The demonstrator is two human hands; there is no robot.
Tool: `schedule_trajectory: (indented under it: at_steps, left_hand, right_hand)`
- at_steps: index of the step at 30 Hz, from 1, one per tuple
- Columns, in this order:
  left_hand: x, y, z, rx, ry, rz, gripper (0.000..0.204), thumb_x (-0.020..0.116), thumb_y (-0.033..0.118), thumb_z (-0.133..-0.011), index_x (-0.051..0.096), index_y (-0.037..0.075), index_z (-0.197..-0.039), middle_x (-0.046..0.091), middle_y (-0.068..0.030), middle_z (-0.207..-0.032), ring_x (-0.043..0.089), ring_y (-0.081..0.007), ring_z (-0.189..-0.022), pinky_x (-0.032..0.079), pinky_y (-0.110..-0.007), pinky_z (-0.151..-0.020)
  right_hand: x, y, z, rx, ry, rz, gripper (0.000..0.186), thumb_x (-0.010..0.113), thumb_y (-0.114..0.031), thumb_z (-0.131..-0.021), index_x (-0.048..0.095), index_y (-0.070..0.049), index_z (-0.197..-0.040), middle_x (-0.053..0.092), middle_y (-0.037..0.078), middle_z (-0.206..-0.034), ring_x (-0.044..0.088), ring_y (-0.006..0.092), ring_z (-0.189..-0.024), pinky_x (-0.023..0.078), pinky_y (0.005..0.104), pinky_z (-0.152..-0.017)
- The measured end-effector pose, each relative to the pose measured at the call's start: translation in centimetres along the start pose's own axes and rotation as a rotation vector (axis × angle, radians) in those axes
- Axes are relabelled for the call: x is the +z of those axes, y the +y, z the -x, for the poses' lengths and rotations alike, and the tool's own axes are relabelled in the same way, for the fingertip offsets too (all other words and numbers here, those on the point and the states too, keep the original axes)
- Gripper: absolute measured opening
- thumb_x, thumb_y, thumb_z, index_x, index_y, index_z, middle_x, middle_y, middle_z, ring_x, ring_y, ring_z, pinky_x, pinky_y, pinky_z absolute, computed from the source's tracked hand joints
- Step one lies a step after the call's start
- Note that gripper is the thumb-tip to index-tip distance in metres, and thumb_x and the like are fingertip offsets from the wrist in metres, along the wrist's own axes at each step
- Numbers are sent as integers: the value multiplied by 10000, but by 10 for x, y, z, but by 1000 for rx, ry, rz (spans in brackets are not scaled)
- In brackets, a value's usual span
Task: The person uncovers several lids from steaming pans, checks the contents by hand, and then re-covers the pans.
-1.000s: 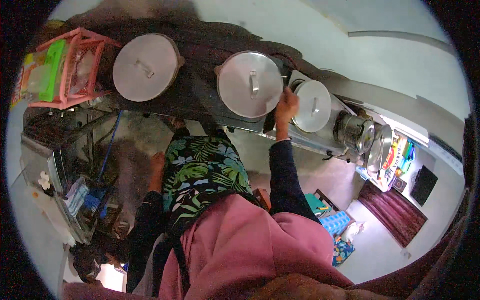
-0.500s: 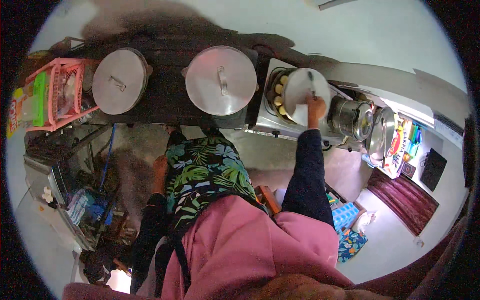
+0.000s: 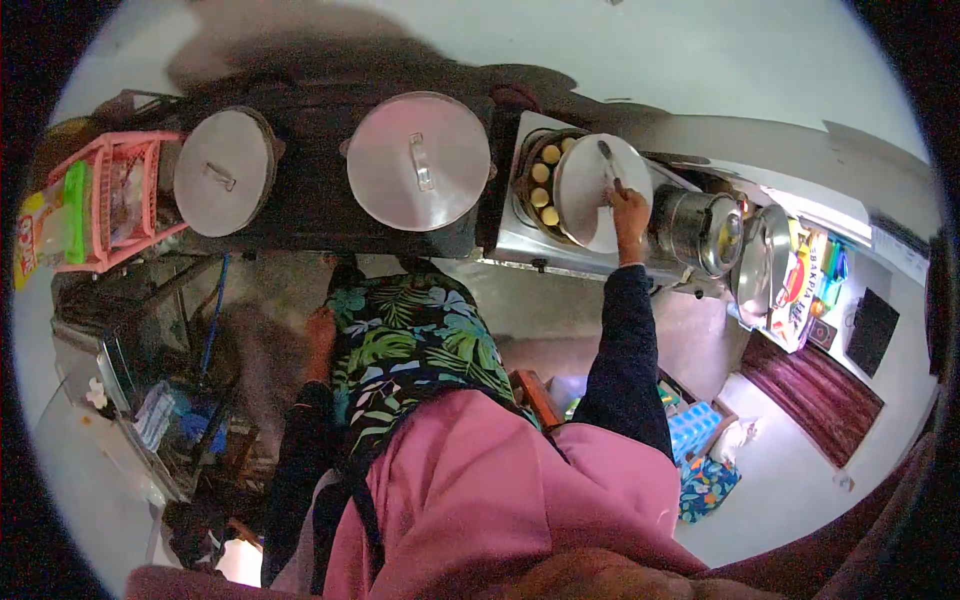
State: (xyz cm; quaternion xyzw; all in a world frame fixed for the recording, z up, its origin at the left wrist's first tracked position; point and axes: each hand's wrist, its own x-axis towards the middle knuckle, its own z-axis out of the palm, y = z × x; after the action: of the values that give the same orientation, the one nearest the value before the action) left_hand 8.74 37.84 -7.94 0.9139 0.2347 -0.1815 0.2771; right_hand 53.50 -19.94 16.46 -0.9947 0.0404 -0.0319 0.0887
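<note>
Nearest the viewer is a pink garment point(image 3: 490, 470), with a leafy printed apron point(image 3: 410, 325) beyond it. The left hand point(image 3: 320, 332) hangs low beside the apron's left edge, apart from the cookware; the view there is dim, and whether its fingers are spread or pressed together I cannot tell.

The right arm, in a dark sleeve point(image 3: 630, 330), reaches forward to a silver stove point(image 3: 508, 240). The right hand point(image 3: 630, 215) is curled around the near end of the handle point(image 3: 606, 153) of a round, pale metal lid point(image 3: 580, 195). This lid sits to the right over a dark round pan point(image 3: 520, 190), covering its right part and leaving its left part exposed. Round, pale yellow cakes point(image 3: 541, 173) show in the uncovered part, set in a curved line.

Right of the lid stands a steel pot point(image 3: 678, 222) with a see-through top. Left of the silver stove, a black worktop point(image 3: 315, 160) bears two covered pots: a large lid point(image 3: 385, 165) with an upright strap handle, and a second round lid point(image 3: 205, 150) farther left. A pink basket point(image 3: 97, 215) stands at the far left. A pale wall point(image 3: 700, 60) closes the far side.
</note>
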Motion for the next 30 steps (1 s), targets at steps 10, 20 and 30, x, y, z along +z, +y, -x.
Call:
schedule_trajectory:
  at_steps: [10, 20, 30]
  left_hand:
    - [-29, 21, 16, 133, -81, -238, 237, 488, 212, -882, 595, 5, -845, 609, -89, -762, 570, -270, -666, 493, -361, -622]
    - [-59, 86, 12, 13, -114, 92, 232, 521, 214, -853, 643, 26, -911, 610, -122, -966, 595, -337, -740, 504, -419, -698]
    - [-3, -43, 48, -24, 337, -956, 274, 479, 223, -881, 587, 69, -1080, 573, -137, -1078, 559, -264, -772, 468, -396, -721]
  right_hand:
    - [-24, 26, -18, -105, 271, 28, 267, 676, -310, -738, 689, -70, -854, 620, 126, -711, 592, 292, -636, 457, 392, -575]
    - [8, -75, 13, -106, 100, -177, 224, 700, -286, -716, 674, -98, -834, 620, 105, -804, 602, 292, -753, 468, 401, -657]
    - [30, -68, 26, -42, 94, 17, 196, 654, -227, -737, 674, -59, -835, 604, 132, -756, 589, 302, -771, 466, 389, -658]
